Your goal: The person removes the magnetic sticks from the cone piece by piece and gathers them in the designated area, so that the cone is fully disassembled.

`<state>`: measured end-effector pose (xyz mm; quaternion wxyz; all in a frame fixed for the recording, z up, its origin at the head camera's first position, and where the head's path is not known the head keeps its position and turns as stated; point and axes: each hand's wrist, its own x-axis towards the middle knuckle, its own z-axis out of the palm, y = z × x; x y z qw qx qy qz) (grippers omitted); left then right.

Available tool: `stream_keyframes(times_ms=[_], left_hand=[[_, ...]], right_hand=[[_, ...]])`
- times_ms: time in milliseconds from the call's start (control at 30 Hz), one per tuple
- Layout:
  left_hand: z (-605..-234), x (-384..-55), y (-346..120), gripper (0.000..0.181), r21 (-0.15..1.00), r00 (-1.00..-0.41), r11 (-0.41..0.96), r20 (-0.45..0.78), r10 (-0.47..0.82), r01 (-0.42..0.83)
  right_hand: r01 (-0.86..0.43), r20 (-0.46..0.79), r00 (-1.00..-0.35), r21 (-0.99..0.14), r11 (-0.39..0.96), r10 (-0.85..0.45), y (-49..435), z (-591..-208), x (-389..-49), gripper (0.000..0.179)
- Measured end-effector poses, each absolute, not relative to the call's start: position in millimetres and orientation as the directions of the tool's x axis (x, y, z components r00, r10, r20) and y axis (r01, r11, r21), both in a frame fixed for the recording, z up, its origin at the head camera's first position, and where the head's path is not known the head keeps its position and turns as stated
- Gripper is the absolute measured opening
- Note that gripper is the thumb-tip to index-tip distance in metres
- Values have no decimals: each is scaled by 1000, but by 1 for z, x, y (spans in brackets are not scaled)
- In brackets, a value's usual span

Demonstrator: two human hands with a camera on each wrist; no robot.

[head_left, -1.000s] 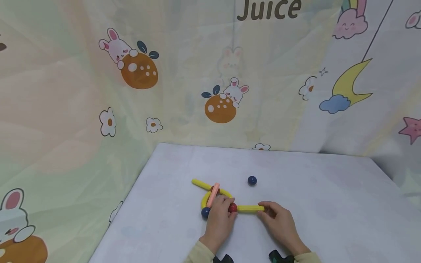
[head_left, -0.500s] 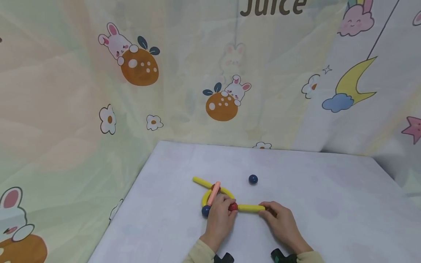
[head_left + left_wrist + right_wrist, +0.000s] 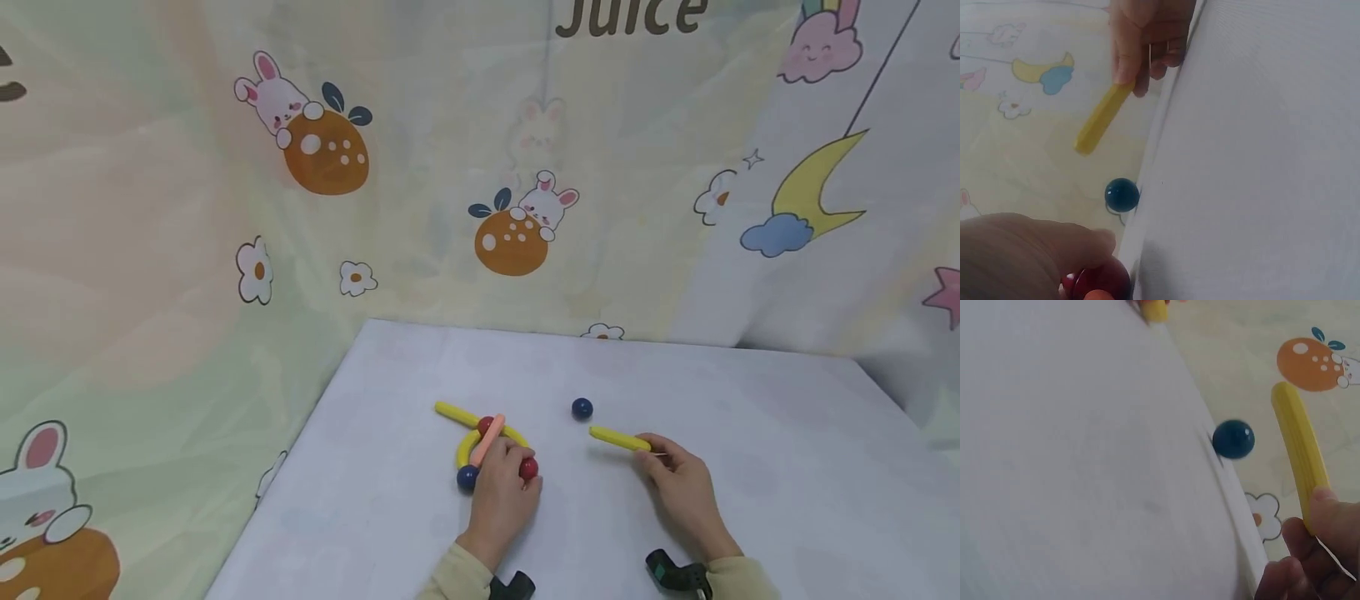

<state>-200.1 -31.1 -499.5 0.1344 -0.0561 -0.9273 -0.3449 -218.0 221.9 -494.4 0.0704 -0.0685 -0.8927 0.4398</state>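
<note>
My right hand (image 3: 686, 492) pinches one end of a straight yellow magnetic stick (image 3: 618, 438), raised over the table with its free end pointing left. My left hand (image 3: 501, 500) grips a red ball (image 3: 528, 468) between thumb and fingers at the right side of a small assembly. That assembly joins curved yellow sticks (image 3: 467, 450), a pink stick (image 3: 487, 440), a second red ball (image 3: 485, 425), a blue ball (image 3: 467, 478) and a straight yellow stick (image 3: 454, 413) reaching out to the upper left. The left hand hides part of it.
A loose dark blue ball (image 3: 582, 408) lies on the white table (image 3: 750, 433), just beyond the raised stick's tip. Behind the table's far edge hangs a cloth (image 3: 420, 208) printed with cartoons. Dark wrist-worn devices (image 3: 678, 575) show by both sleeves.
The straight yellow stick has come away from the red ball; my right hand has lifted it up and to the right. My left hand keeps its hold on the assembly.
</note>
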Motion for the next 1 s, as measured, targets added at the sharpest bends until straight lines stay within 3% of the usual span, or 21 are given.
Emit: stream_keyframes(times_ms=[333,1000], left_hand=[[-499,-197,-32,27,648,-967,740,256,14,182],[-497,-197,-33,27,673,-970,719,245,9,176]], right_hand=[[117,109,-953,-729,674,283,286,-501,-257,42],[51,94,-988,-565,824,126,293,-495,-288,35]])
